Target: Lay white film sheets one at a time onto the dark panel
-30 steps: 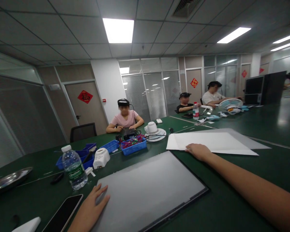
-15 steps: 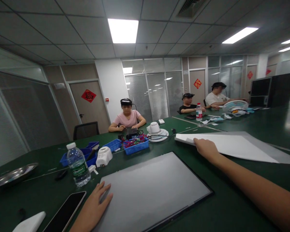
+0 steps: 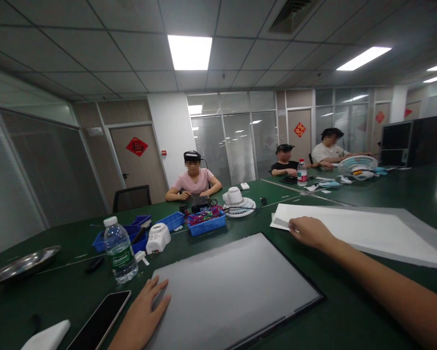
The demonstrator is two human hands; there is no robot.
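My left hand [image 3: 145, 308] lies with fingers apart on the left edge of a flat grey panel [image 3: 229, 287], which has a thin black frame along its right and near sides. The panel rests on the green table. To its right, the fingers of my right hand [image 3: 309, 232] pinch the left end of large, thin white sheets [image 3: 364, 228]. A small flap of the sheet shows at my fingertips. How many layers are in the grip I cannot tell.
Left of the panel are a water bottle [image 3: 119, 250], a phone [image 3: 99, 318] and a metal tray [image 3: 25, 262]. Beyond it stand a white housing [image 3: 158, 238], a blue bin [image 3: 207, 226] of wires and a small fan [image 3: 236, 204]. Several people sit across the table.
My right hand has shifted slightly, and the white sheets have moved a little right and nearer to me. My left hand and the grey panel stay in place. The view tilts slightly.
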